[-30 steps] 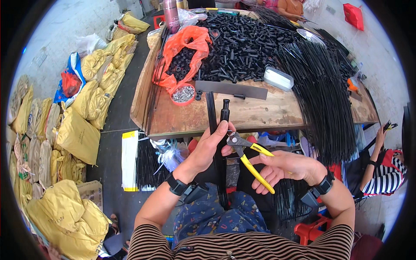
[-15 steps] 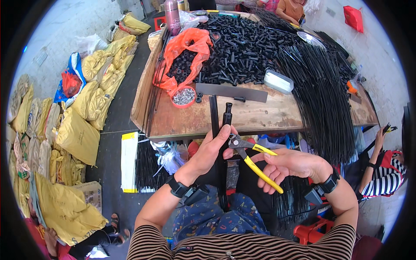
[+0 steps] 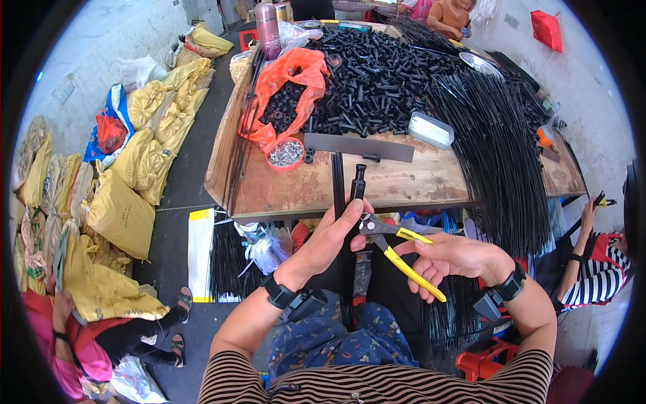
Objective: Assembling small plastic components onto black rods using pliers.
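My left hand (image 3: 321,244) is closed round a bundle of thin black rods (image 3: 338,176), held roughly upright at the table's near edge. A short black plastic tube (image 3: 359,180) with a ringed end sticks up above its thumb. My right hand (image 3: 452,259) holds yellow-handled pliers (image 3: 412,271), with the handles spread apart. The pliers' dark jaws meet the work just beside my left fingers; whether they bite on anything is hidden. Below the hand, the rods run down toward my lap.
On the wooden table (image 3: 269,188) lie a pile of black plastic tubes (image 3: 377,74), an orange-red bag (image 3: 313,60), a red tub of small metal pieces (image 3: 286,153), a flat metal strip (image 3: 363,145), a clear box (image 3: 431,129) and long black rods (image 3: 505,161). Yellow sacks (image 3: 121,212) line the left.
Both hands, with the rods, tube and pliers, have shifted slightly right. At the lower left, a person in pink has come further into view beside the sacks.
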Available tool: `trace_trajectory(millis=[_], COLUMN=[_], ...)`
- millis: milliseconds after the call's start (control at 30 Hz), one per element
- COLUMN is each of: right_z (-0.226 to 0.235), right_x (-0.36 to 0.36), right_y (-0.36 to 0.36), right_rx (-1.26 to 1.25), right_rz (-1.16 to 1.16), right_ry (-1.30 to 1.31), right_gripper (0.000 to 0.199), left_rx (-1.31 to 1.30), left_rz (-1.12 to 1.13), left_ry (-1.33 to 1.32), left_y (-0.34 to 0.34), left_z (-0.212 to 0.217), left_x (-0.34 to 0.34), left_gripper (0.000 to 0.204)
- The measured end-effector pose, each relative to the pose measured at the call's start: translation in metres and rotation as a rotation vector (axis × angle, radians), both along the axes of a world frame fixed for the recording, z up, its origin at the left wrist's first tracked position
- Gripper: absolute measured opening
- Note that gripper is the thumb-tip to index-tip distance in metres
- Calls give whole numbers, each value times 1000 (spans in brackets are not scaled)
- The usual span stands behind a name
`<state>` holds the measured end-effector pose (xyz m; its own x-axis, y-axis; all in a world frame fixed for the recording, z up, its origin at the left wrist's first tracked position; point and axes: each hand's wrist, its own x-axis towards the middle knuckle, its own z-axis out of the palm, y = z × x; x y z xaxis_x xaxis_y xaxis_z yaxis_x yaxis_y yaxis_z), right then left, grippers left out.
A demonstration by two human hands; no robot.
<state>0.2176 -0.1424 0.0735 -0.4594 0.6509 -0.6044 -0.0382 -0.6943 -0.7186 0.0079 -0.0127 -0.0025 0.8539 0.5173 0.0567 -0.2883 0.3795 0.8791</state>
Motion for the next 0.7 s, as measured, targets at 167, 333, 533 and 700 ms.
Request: trace_trajectory(millis=[167, 333, 533, 700], right_z=[-8, -10, -7, -13], right_x=[-7, -7, -12, -24], right_y=[-6, -8, -14, -18], right_rx=[106, 51, -52, -27], right_rz=[-23, -50, -123, -187], right_ry=[47, 23, 79, 30], right_gripper=[66, 69, 59, 40], left_rx=[14, 71, 125, 91], left_rz=[32, 29, 57, 52], left_ry=[11, 55, 72, 38], left_y=[-1, -2, -6, -5], left_z=[1, 2, 4, 3], left_x=[1, 0, 0, -1], left_gripper=[39, 39, 43, 40])
